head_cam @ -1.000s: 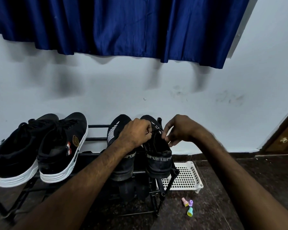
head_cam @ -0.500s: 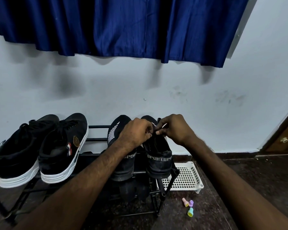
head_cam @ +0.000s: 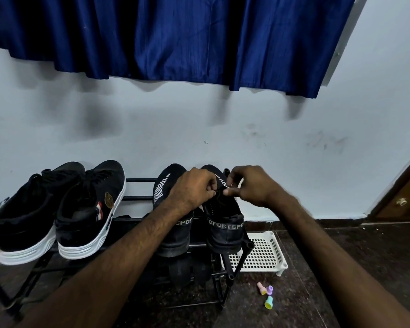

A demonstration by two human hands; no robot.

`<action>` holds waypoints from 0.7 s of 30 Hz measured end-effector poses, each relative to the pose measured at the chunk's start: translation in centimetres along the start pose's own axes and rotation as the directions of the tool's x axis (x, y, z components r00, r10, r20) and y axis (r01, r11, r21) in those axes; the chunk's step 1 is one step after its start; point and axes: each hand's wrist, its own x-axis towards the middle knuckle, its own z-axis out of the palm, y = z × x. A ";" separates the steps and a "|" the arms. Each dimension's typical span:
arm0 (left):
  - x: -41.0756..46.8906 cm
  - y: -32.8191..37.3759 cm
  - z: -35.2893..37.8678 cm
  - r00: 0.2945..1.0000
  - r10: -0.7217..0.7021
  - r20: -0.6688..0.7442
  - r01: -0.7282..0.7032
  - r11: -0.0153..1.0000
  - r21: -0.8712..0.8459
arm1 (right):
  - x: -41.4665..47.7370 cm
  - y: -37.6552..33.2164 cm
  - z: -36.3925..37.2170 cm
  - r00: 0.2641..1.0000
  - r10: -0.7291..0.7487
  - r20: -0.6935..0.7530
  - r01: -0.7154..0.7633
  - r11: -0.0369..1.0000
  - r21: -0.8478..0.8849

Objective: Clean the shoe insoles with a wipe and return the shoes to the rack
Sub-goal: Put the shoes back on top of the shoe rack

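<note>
A black metal shoe rack [head_cam: 137, 198] stands against the wall. On its top tier sit two black sports shoes lettered "SPORT": the right one [head_cam: 225, 223] and the left one [head_cam: 173, 228]. My left hand [head_cam: 194, 188] and my right hand [head_cam: 249, 185] meet over the right sports shoe and both pinch its black laces near the tongue. No wipe or insole is visible.
Two black sneakers with white soles [head_cam: 85, 209] [head_cam: 21, 216] sit on the rack's left side. More dark shoes [head_cam: 185, 268] fill the lower tier. A white perforated tray [head_cam: 260, 254] lies on the dark floor beside the rack, with small pastel plastic pieces [head_cam: 266, 294] near it. A brown door [head_cam: 405, 197] stands at right.
My right hand has moved left from the shoe's right side to meet my left hand at the laces. The left hand has stayed in place.
</note>
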 end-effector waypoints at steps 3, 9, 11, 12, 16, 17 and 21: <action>0.0 -0.1 0.1 1.000 -0.002 -0.003 0.002 1.000 0.001 | 0.2 -0.1 2.5 0.991 0.118 0.062 -0.117 0.993 -0.014; -0.1 -0.1 0.0 1.000 0.020 -0.011 -0.020 1.000 0.017 | 1.2 0.2 4.4 0.974 0.221 0.055 -0.215 0.972 -0.095; 0.1 -0.3 -0.2 0.999 0.022 0.034 -0.022 1.000 -0.007 | 1.3 0.5 3.9 0.955 0.260 0.140 -0.261 0.965 -0.010; 0.2 -0.4 -0.6 0.997 0.027 0.072 -0.023 0.999 -0.048 | 1.2 0.7 3.3 0.945 0.273 0.182 -0.284 0.958 0.034; 0.0 -2.5 -3.6 0.996 -0.048 0.070 0.061 0.977 -0.206 | 0.1 1.7 2.0 0.890 0.307 0.336 -0.404 0.873 0.273; -0.3 -3.7 -4.2 0.993 -0.112 0.036 0.117 0.974 -0.192 | -0.1 1.9 2.2 0.873 0.320 0.369 -0.440 0.844 0.308; -2.7 -8.0 -5.4 0.892 -0.400 0.210 0.424 0.901 -0.087 | -0.3 1.8 3.6 0.856 0.358 0.372 -0.452 0.867 0.208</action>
